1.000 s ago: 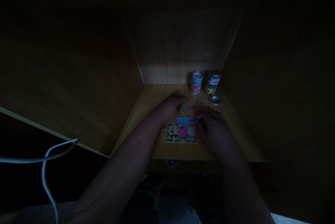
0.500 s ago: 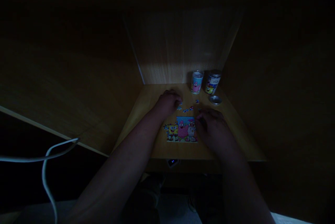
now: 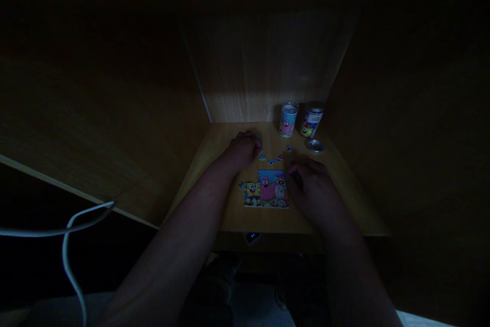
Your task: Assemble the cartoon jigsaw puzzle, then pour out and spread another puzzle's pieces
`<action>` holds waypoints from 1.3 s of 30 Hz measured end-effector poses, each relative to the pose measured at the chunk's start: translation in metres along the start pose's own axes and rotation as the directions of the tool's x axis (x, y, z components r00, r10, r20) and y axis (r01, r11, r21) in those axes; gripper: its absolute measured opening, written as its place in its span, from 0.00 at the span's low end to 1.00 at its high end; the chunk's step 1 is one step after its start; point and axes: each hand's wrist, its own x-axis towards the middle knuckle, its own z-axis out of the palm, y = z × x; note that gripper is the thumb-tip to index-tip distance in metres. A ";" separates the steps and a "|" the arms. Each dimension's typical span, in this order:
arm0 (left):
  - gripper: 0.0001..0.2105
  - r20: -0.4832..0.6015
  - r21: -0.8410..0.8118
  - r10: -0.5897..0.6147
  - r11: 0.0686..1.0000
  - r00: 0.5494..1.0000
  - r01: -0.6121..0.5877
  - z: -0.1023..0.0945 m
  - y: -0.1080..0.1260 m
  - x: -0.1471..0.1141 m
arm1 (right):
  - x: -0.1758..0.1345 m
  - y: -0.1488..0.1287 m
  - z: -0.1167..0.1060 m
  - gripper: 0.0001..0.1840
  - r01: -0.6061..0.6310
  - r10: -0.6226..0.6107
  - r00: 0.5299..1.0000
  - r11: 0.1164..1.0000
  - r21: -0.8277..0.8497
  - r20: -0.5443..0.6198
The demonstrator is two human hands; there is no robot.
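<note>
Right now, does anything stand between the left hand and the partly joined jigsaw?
Only something low: a loose blue piece lies on the table between the fingertips of the left hand and the top edge of the jigsaw. The cans and round lid are off to the right, outside that path.

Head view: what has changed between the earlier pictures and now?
The left hand has shifted left, and a light-blue puzzle piece now shows beside it; it is too dark to tell any grip. The right hand stays by the right edge of the partly built puzzle; the pink-figure can stays put.
</note>
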 end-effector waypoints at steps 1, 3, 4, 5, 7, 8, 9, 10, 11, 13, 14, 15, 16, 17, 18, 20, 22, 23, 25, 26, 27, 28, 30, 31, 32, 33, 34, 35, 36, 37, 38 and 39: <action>0.05 0.008 -0.003 -0.004 1.000 1.000 0.004 0.000 0.000 0.000 | 0.000 0.000 0.000 0.04 0.009 -0.009 1.000 1.000 -0.001 -0.001; 0.04 0.018 -0.014 -0.013 1.000 1.000 0.013 -0.002 0.001 -0.002 | 0.000 0.000 0.000 0.05 0.019 -0.019 1.000 1.000 -0.004 0.002; 0.04 0.018 -0.022 -0.018 1.000 1.000 0.018 -0.003 0.002 -0.002 | 0.000 0.000 0.000 0.05 0.019 -0.019 1.000 1.000 -0.007 0.003; 0.04 0.016 -0.034 -0.023 0.999 1.000 0.023 -0.004 0.002 -0.003 | 0.000 -0.001 -0.001 0.05 0.017 -0.017 1.000 1.000 -0.008 0.006; 0.04 0.007 -0.070 -0.029 0.997 1.000 0.029 -0.007 0.002 -0.004 | 0.000 -0.002 -0.002 0.05 0.012 -0.012 1.000 1.000 -0.007 0.005; 0.04 0.006 -0.095 -0.028 0.995 1.000 0.028 -0.009 0.002 -0.004 | 0.001 -0.002 -0.003 0.04 0.010 -0.010 1.000 1.000 -0.004 0.004; 0.03 0.010 -0.126 -0.022 0.992 1.000 0.023 -0.010 0.001 -0.005 | 0.001 -0.003 -0.003 0.04 0.008 -0.008 1.000 1.000 0.000 0.002; 0.03 0.019 -0.162 -0.014 0.987 1.000 0.017 -0.012 0.001 -0.005 | 0.001 -0.003 -0.003 0.04 0.008 -0.008 1.000 1.000 0.003 0.001; 0.04 0.032 -0.202 -0.002 0.979 1.000 0.008 -0.014 0.002 -0.006 | 0.001 -0.003 -0.003 0.04 0.006 -0.006 1.000 1.000 0.004 0.000; 0.04 0.069 -0.285 0.032 0.959 0.997 -0.011 -0.020 0.003 -0.009 | 0.001 -0.002 -0.003 0.04 0.006 -0.006 1.000 1.000 0.005 0.000; 0.04 0.090 -0.323 0.052 0.946 0.995 -0.020 -0.023 0.004 -0.011 | 0.001 -0.002 -0.002 0.04 0.006 -0.006 1.000 1.000 0.005 -0.002; 0.04 0.114 -0.357 0.076 0.934 0.991 -0.030 -0.027 0.005 -0.013 | 0.001 -0.002 -0.002 0.04 0.006 -0.006 1.000 1.000 0.005 -0.002; 0.03 0.143 -0.392 0.102 0.919 0.984 -0.038 -0.032 0.006 -0.015 | 0.000 -0.001 -0.001 0.05 0.005 -0.005 1.000 1.000 0.007 -0.003; 0.02 0.175 -0.425 0.128 0.904 0.976 -0.042 -0.036 0.007 -0.018 | 0.000 -0.001 -0.001 0.05 0.004 -0.004 1.000 1.000 0.009 -0.007; 0.02 0.214 -0.467 0.155 0.883 0.964 -0.038 -0.040 0.008 -0.021 | 0.000 -0.001 -0.001 0.05 0.002 -0.002 1.000 1.000 0.010 -0.008; 0.04 0.293 -0.573 0.198 0.820 0.935 0.006 -0.048 0.008 -0.026 | 0.000 -0.002 -0.001 0.05 0.001 -0.001 1.000 1.000 0.012 0.000; 0.06 0.351 -0.608 0.205 0.792 0.914 0.056 -0.052 0.005 -0.029 | 0.001 -0.003 -0.002 0.05 -0.001 0.001 1.000 1.000 0.011 0.005; 0.06 0.376 -0.596 0.196 0.799 0.906 0.075 -0.054 0.003 -0.030 | 0.001 -0.004 -0.003 0.05 -0.003 0.003 1.000 1.000 0.010 0.011; 0.06 0.420 -0.548 0.170 0.830 0.892 0.100 -0.056 -0.001 -0.031 | 0.002 -0.005 -0.004 0.05 -0.001 0.001 1.000 1.000 0.006 0.018; 0.06 0.435 -0.523 0.155 0.846 0.887 0.109 -0.056 -0.003 -0.031 | 0.002 -0.005 -0.004 0.05 0.002 -0.002 1.000 1.000 0.005 0.017; 0.06 0.446 -0.498 0.139 0.859 0.884 0.117 -0.057 -0.004 -0.031 | 0.002 -0.005 -0.004 0.05 0.005 -0.006 1.000 1.000 0.006 0.019; 0.06 0.456 -0.475 0.124 0.871 0.881 0.123 -0.057 -0.005 -0.030 | 0.002 -0.005 -0.005 0.04 0.009 -0.009 1.000 1.000 0.009 0.019; 0.07 0.469 -0.438 0.101 0.889 0.878 0.132 -0.057 -0.005 -0.030 | 0.002 -0.004 -0.004 0.04 0.012 -0.012 1.000 1.000 0.015 0.022; 0.07 0.469 -0.425 0.093 0.895 0.878 0.132 -0.057 -0.004 -0.030 | 0.002 -0.004 -0.004 0.04 0.012 -0.012 1.000 1.000 0.017 0.022; 0.07 0.469 -0.417 0.090 0.900 0.879 0.130 -0.056 -0.004 -0.030 | 0.002 -0.004 -0.004 0.04 0.011 -0.012 1.000 1.000 0.017 0.023; 0.06 0.467 -0.413 0.094 0.903 0.880 0.123 -0.055 -0.003 -0.030 | 0.002 -0.004 -0.004 0.04 0.010 -0.011 1.000 1.000 0.015 0.020; 0.06 0.464 -0.412 0.102 0.904 0.880 0.112 -0.055 -0.002 -0.030 | 0.002 -0.004 -0.005 0.04 0.009 -0.009 1.000 1.000 0.012 0.016; 0.05 0.463 -0.412 0.112 0.906 0.879 0.101 -0.054 -0.001 -0.030 | 0.002 -0.005 -0.005 0.04 0.008 -0.008 1.000 1.000 0.011 0.014; 0.05 0.462 -0.411 0.122 0.907 0.878 0.090 -0.053 0.000 -0.029 | 0.002 -0.005 -0.005 0.05 0.010 -0.010 1.000 1.000 0.011 0.012; 0.05 0.462 -0.411 0.131 0.908 0.877 0.081 -0.053 0.001 -0.029 | 0.002 -0.005 -0.005 0.05 0.014 -0.014 1.000 1.000 0.011 0.011; 0.05 0.462 -0.414 0.136 0.907 0.876 0.077 -0.052 0.001 -0.029 | 0.002 -0.005 -0.005 0.05 0.019 -0.020 1.000 1.000 0.010 0.012; 0.06 0.464 -0.418 0.139 0.905 0.875 0.077 -0.052 0.002 -0.029 | 0.002 -0.005 -0.005 0.05 0.024 -0.024 1.000 1.000 0.009 0.012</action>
